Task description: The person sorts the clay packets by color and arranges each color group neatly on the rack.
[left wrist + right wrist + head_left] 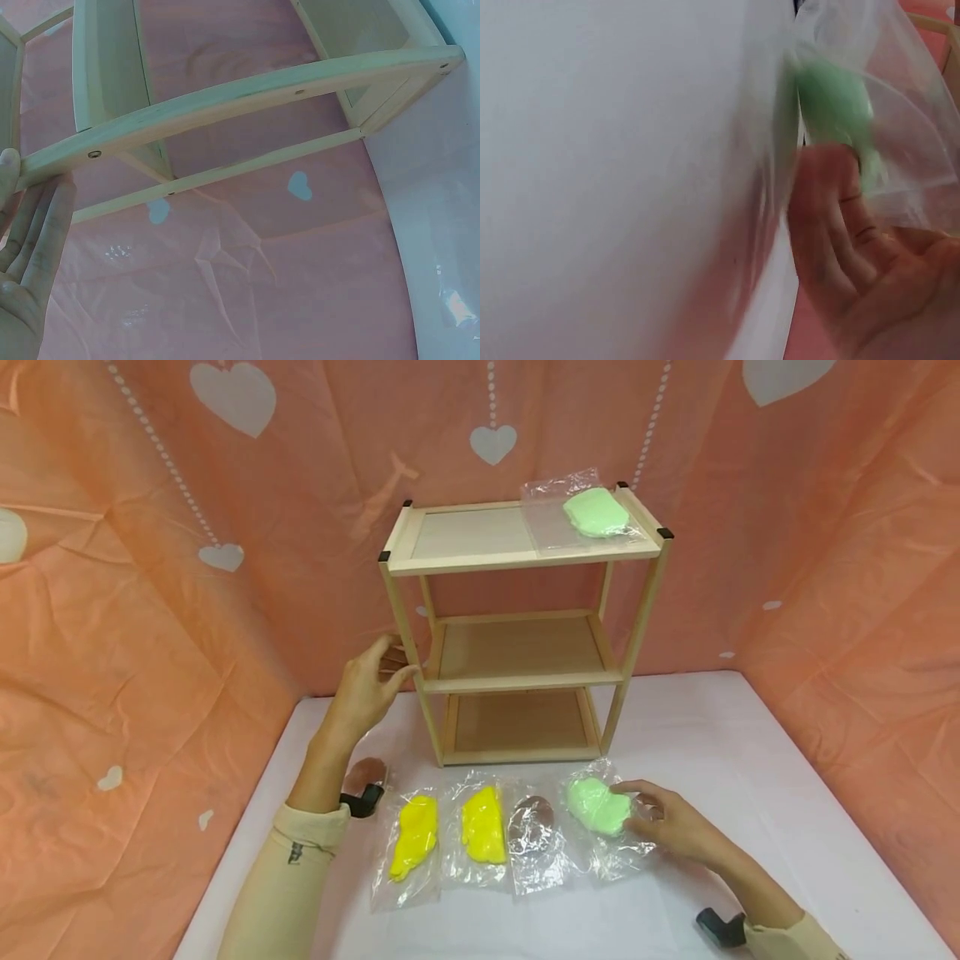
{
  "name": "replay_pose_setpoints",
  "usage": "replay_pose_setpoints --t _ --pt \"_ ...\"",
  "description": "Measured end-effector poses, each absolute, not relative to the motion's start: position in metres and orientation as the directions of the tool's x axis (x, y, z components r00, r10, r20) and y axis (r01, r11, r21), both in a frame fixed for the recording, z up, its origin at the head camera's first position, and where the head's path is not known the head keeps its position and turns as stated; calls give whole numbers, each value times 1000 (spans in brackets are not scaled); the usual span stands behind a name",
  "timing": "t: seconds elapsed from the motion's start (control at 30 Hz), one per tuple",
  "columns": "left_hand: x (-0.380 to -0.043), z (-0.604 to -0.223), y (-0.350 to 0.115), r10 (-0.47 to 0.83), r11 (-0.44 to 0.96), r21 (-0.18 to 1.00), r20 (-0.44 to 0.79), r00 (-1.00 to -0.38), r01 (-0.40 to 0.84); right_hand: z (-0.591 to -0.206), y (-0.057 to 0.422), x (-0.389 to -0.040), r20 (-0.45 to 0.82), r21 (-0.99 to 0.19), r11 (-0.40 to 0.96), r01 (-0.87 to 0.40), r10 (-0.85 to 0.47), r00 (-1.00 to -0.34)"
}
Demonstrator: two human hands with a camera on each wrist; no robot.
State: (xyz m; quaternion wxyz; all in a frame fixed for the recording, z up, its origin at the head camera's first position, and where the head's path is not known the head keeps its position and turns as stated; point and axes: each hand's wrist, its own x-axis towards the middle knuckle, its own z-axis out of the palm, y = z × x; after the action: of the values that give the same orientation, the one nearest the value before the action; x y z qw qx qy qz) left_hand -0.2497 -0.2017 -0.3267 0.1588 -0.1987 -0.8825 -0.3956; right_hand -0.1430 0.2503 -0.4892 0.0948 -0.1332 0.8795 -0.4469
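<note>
A three-tier wooden shelf [525, 682] with black corner caps stands at the back of the table. My left hand [372, 681] holds its left front post [262, 90], thumb on one side and fingers on the other, near the middle tier. To the right, my right hand [675, 822] pinches a clear plastic bag with a flat, light green, clay-like lump [600, 806] inside. In the right wrist view the bag [911, 112] stands up over the fingers [821, 180]. A similar bagged green lump [596, 512] lies at the right of the top tier.
Two clear bags with yellow lumps [483, 827] and one with a brown lump [531, 822] lie in a row before the shelf. Another brown lump [366, 774] sits partly behind the left wrist. Pink cloth [330, 568] with white hearts surrounds the white table [697, 735].
</note>
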Motion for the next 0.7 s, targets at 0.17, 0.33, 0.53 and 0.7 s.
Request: replay_pose_setpoints --t 0.17,0.33,0.53,0.7 --pt "-248 -327 -202 223 608 632 445 -867 480 -488 250 -141 -41 -832 535 -147 -323 -945" --pt "-247 -328 -202 232 608 626 448 -864 488 -485 252 -139 3 -815 552 -174 -297 -955" --pt "-247 -327 -202 239 597 625 459 -856 502 -475 259 -137 154 -760 581 -293 -277 -949" --pt "-247 -326 -202 240 601 626 453 -859 498 -463 263 -134 263 -712 591 -378 -275 -925"
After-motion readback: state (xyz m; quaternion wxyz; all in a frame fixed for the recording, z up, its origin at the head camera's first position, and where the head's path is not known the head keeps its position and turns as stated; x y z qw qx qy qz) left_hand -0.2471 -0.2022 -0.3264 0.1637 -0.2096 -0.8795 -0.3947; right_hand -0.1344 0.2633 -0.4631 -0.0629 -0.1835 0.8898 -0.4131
